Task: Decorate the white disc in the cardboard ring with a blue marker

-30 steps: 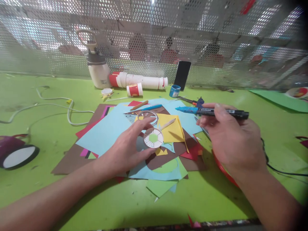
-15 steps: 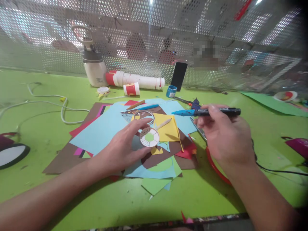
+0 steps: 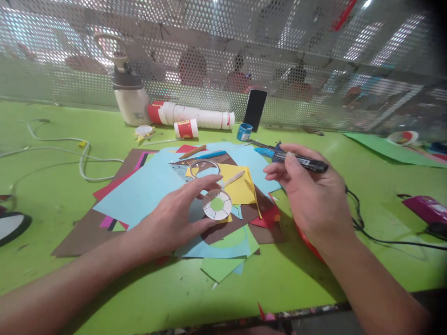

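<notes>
Between thumb and fingers, my left hand (image 3: 171, 216) grips a small round white piece (image 3: 226, 204), its face split by dark lines and dotted on the left, with a green centre. My right hand (image 3: 310, 190) holds a black marker (image 3: 300, 162) whose blue end points left, above the papers. The two hands are apart. Just behind the round piece lies a clear ring (image 3: 192, 170), partly hidden by my left fingers. A yellow sheet (image 3: 240, 186) with a pale pencil-like stick (image 3: 234, 178) on it lies between my hands.
Light blue paper (image 3: 129, 195) and brown sheets (image 3: 78, 237) spread over the green table (image 3: 139, 293). Behind them are a paper cup (image 3: 186, 129), stacked cups (image 3: 199, 115), a bottle (image 3: 131, 102), a blue jar (image 3: 244, 132) and a phone (image 3: 255, 110). A purple tool (image 3: 424, 211) with a cord lies right.
My right hand has moved left with the marker, which now tilts down toward its back end. My left hand still holds the round piece. The whole view has shifted slightly.
</notes>
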The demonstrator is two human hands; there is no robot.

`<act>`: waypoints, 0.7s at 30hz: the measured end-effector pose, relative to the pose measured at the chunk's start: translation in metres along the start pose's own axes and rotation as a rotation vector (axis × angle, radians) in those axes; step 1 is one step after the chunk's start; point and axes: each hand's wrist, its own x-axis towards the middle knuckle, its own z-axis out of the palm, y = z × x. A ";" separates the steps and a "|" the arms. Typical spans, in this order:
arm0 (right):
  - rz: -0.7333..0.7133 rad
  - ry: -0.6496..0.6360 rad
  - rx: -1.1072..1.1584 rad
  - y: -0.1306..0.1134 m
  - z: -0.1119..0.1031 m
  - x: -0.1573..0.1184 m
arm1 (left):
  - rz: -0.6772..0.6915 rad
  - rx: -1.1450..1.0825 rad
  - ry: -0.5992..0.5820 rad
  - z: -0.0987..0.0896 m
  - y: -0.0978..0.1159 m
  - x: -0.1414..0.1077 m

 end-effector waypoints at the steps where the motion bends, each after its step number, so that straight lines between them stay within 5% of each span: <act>1: -0.005 -0.025 -0.016 0.000 0.001 -0.002 | 0.008 -0.004 -0.004 0.000 0.000 0.000; 7: -0.036 -0.154 -0.215 -0.003 0.003 -0.015 | 0.052 -0.038 0.009 0.002 0.001 -0.002; 15: 0.140 -0.379 -0.303 -0.005 0.017 -0.035 | 0.115 -0.019 0.080 0.001 0.011 -0.003; 21: 0.191 -0.380 -0.288 -0.005 0.021 -0.042 | 0.214 0.013 0.102 0.004 0.015 -0.005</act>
